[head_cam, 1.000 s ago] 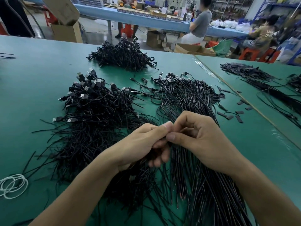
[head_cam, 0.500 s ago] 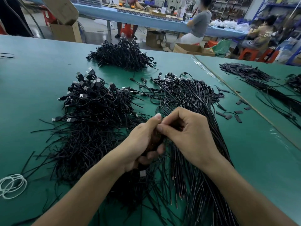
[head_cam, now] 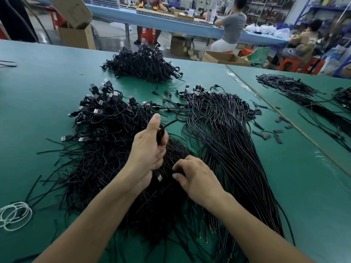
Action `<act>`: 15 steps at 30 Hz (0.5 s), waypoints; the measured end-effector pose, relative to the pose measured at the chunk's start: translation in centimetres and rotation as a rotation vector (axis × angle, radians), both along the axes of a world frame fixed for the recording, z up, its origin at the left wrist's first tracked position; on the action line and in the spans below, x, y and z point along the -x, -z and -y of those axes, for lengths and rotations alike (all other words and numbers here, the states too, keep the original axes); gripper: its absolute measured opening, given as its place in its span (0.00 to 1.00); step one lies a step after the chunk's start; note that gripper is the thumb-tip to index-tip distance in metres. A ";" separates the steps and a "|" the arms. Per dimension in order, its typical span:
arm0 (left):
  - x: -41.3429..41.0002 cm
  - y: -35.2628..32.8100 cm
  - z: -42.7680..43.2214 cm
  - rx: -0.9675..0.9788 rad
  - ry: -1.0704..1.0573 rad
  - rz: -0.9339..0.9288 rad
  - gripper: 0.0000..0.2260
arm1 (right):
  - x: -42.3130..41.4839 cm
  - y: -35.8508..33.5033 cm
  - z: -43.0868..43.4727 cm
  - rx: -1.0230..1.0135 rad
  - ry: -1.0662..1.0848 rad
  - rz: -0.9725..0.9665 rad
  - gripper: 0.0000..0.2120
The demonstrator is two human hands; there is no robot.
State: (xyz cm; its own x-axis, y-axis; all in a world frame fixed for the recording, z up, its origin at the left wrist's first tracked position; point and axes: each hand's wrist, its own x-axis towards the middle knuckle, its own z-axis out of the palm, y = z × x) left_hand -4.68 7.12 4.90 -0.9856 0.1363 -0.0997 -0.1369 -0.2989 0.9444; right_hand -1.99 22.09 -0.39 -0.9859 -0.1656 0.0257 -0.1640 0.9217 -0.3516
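Observation:
My left hand [head_cam: 147, 150] grips a short black cable [head_cam: 167, 125]; its bare wire end sticks up past my thumb and its USB plug [head_cam: 158, 176] hangs below my palm. My right hand [head_cam: 195, 177] reaches down into the black cables beneath it, thumb and fingers curled around strands in the pile. A heap of short USB cables [head_cam: 98, 130] lies to the left. A long fanned bundle of cables [head_cam: 228, 139] lies to the right, its stripped ends toward me.
The green table [head_cam: 38, 88] also carries a far cable pile [head_cam: 142, 64], a white cord coil [head_cam: 13, 215] at the left edge and small black sleeve pieces [head_cam: 269, 134] at the right. A seam [head_cam: 284, 118] joins a second table. People sit at a blue bench behind.
My hands have separated. The left one lifted away with a cable in its grip, while the right one dropped down toward me into the pile.

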 end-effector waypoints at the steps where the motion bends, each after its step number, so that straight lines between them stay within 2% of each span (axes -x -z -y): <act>1: 0.0 0.0 0.1 0.003 -0.013 -0.001 0.26 | 0.0 -0.1 0.1 0.010 0.015 -0.023 0.10; 5: -0.1 0.1 0.2 -0.003 -0.049 -0.049 0.25 | -0.3 -0.8 0.2 -0.036 0.004 -0.110 0.09; 8: -0.1 0.1 0.0 0.014 -0.083 -0.043 0.29 | -0.4 -1.2 0.2 -0.067 -0.023 -0.161 0.10; 12: -0.1 0.0 -0.2 -0.002 -0.106 0.011 0.34 | -0.3 -1.8 0.0 0.072 0.025 -0.115 0.08; 15: 0.0 0.2 -0.2 0.016 -0.093 0.008 0.33 | -0.1 -2.3 -0.4 0.169 0.069 -0.077 0.07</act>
